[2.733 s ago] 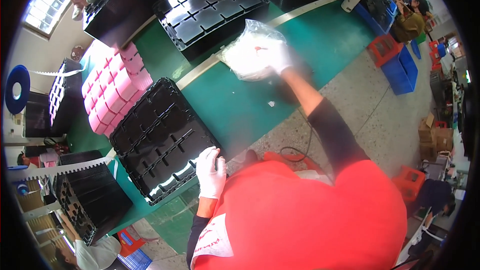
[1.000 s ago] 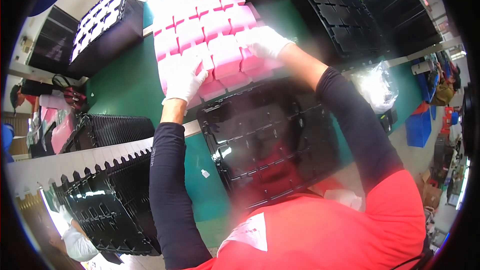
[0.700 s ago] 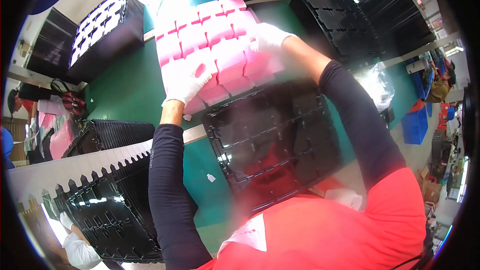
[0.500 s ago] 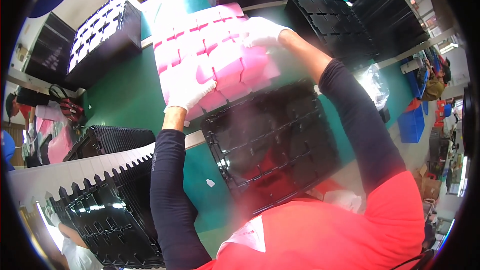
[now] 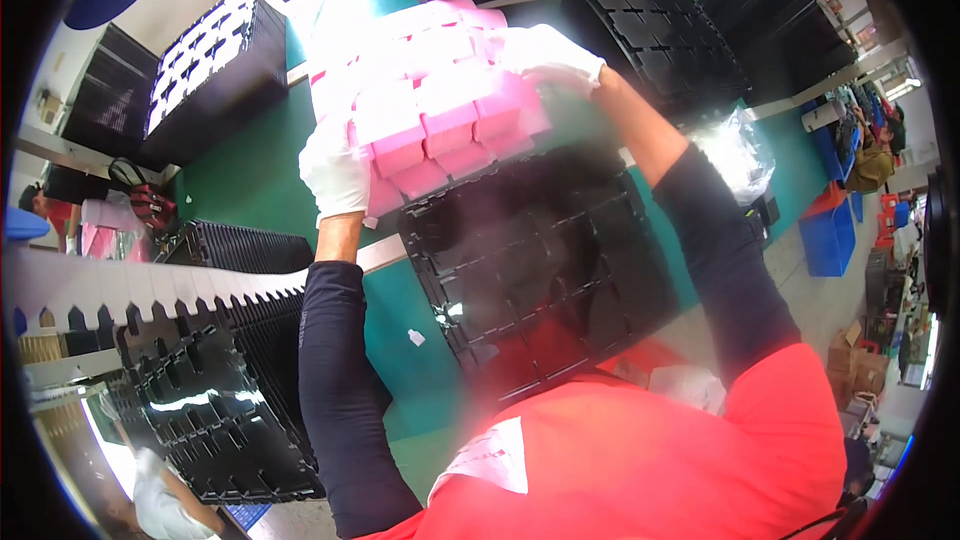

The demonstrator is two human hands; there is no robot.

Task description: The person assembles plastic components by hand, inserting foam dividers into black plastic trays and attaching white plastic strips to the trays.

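Note:
Pink foam blocks (image 5: 448, 130) stand in tight rows beyond the near black tray, partly washed out by bright light. My left hand (image 5: 336, 172), in a white glove, grips the near left side of the rows, its thumb side against the end blocks. On the right, my white-gloved right hand (image 5: 553, 56) holds the far right side, fingers bent over the blocks and partly lost in glare. Between my body and the foam lies a black plastic tray (image 5: 545, 265) with a grid of compartments. What lies under the foam is hidden.
Black tray stacks stand at the left (image 5: 215, 420), far left (image 5: 225, 90) and far right (image 5: 660, 35). A clear plastic bag (image 5: 738, 155) lies right of my right forearm. A small white piece (image 5: 416, 338) rests on the green tabletop (image 5: 255, 170). Another person's gloved hand (image 5: 150, 470) shows lower left.
My left hand has shifted from the top of the near left blocks to their left side. My right hand has moved slightly right along the edge. The near block faces now show more squarely.

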